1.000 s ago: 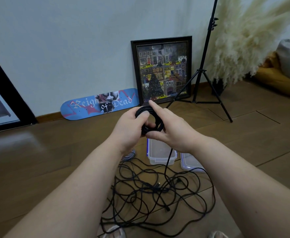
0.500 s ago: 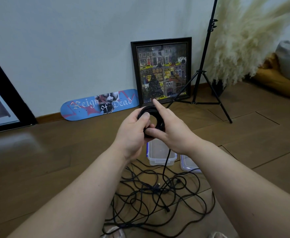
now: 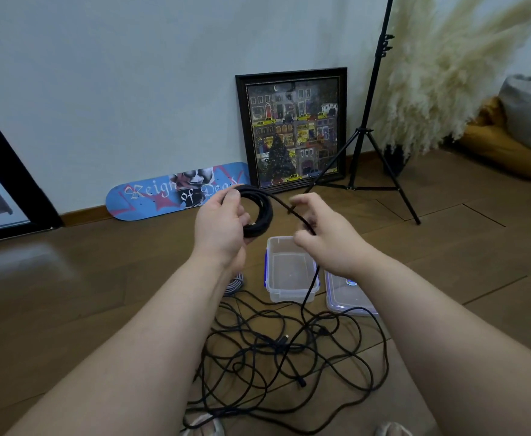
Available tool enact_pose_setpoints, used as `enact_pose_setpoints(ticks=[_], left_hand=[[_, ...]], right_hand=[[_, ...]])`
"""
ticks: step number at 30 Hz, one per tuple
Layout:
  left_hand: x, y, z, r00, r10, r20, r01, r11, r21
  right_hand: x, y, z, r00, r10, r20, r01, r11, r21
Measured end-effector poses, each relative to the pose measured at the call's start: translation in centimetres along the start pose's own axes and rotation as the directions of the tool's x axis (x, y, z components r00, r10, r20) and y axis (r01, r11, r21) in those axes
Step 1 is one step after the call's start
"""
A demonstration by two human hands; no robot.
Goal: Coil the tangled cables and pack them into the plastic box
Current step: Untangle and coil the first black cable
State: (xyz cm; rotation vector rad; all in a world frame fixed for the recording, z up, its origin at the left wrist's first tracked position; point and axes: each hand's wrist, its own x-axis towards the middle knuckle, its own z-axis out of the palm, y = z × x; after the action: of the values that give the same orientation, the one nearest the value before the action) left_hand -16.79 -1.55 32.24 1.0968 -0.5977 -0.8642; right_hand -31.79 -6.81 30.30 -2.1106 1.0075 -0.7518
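My left hand [image 3: 220, 226] grips a black cable coil [image 3: 259, 212] of several loops, held up above the floor. A strand of the same black cable runs from the coil to my right hand [image 3: 324, 237], whose curled fingers hold it, then drops past the box to the floor. The clear plastic box [image 3: 291, 295] with blue clips sits open below my hands, nothing in it. A tangle of black cable [image 3: 276, 350] sprawls on the wooden floor in front of the box.
The box's clear lid [image 3: 347, 297] lies right of the box. A grey coiled cable [image 3: 234, 283] peeks out beside my left forearm. A skateboard deck [image 3: 163, 196] and a framed picture [image 3: 292, 133] lean on the wall; a black tripod [image 3: 371, 133] and pampas grass [image 3: 446, 73] stand at the right.
My right hand has come off the coil and moved right, drawing a strand of cable out from it. The left hand keeps the coil and has shifted slightly left.
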Motion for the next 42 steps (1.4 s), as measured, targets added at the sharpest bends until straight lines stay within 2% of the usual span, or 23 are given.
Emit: enact_pose_setpoints(ticks=[3,6,8,9,11,13,15,17,20,22,25,28,31,35,42], left_hand=[[0.9,0.2,-1.0,0.994,0.015,-0.105,-0.019,0.999,-0.038],[1.9,0.3,-2.2,0.978,0.04,-0.203,-0.051,0.998,-0.047],[2.3,0.1,-2.6,0.969,0.071,-0.238,-0.078,0.997,-0.019],[2.4,-0.1,-2.7,0.965,0.094,-0.246,-0.094,0.995,0.01],[2.5,-0.4,-2.7,0.96,0.159,-0.232,-0.138,0.985,0.105],[2.4,-0.9,-2.5,0.956,0.239,-0.171,-0.197,0.953,0.229],[2.1,-1.4,-2.2,0.956,0.283,-0.082,-0.245,0.919,0.308],[1.6,-1.8,-1.7,0.967,0.255,-0.013,-0.238,0.919,0.315],[0.7,-2.1,-0.9,0.985,0.156,0.08,-0.172,0.951,0.257],[0.0,-2.1,-0.5,0.986,0.089,0.138,-0.118,0.97,0.215],[-0.6,-2.0,0.1,0.981,0.02,0.195,-0.048,0.989,0.137],[-1.2,-1.8,0.5,0.956,-0.019,0.294,-0.031,0.986,0.166],[-1.4,-1.7,0.5,0.937,-0.022,0.349,-0.054,0.977,0.208],[-1.1,-2.0,0.4,0.959,-0.03,0.284,-0.04,0.971,0.236],[-0.5,-1.9,0.2,0.978,0.026,0.208,-0.055,0.989,0.135]], right_hand=[[-0.1,1.5,-1.0,0.989,0.118,-0.086,-0.113,0.992,0.062],[0.0,2.0,-1.5,0.96,0.151,-0.237,-0.113,0.98,0.166],[0.0,1.7,-1.5,0.946,0.074,-0.317,-0.065,0.997,0.037],[-0.1,1.4,-1.3,0.959,0.011,-0.283,-0.041,0.994,-0.101],[-0.1,-0.1,-0.9,0.992,-0.102,-0.071,0.069,0.927,-0.37],[-0.1,-2.1,0.0,0.974,-0.178,0.14,0.224,0.852,-0.474],[0.0,-3.8,0.6,0.946,-0.253,0.203,0.314,0.873,-0.373],[0.2,-4.6,0.9,0.951,-0.275,0.141,0.295,0.945,-0.142],[0.5,-4.1,0.9,0.988,-0.154,0.009,0.148,0.961,0.232],[0.9,-3.6,1.0,0.996,-0.061,-0.072,0.084,0.923,0.375],[1.4,-2.8,1.2,0.981,0.044,-0.191,0.037,0.915,0.402],[1.4,-2.2,1.2,0.947,0.129,-0.293,0.004,0.909,0.416],[1.3,-2.1,1.0,0.935,0.146,-0.322,0.003,0.907,0.422],[1.1,-2.2,1.2,0.947,0.13,-0.294,0.017,0.893,0.45],[0.7,-1.1,0.5,0.954,0.114,-0.276,0.012,0.909,0.416]])
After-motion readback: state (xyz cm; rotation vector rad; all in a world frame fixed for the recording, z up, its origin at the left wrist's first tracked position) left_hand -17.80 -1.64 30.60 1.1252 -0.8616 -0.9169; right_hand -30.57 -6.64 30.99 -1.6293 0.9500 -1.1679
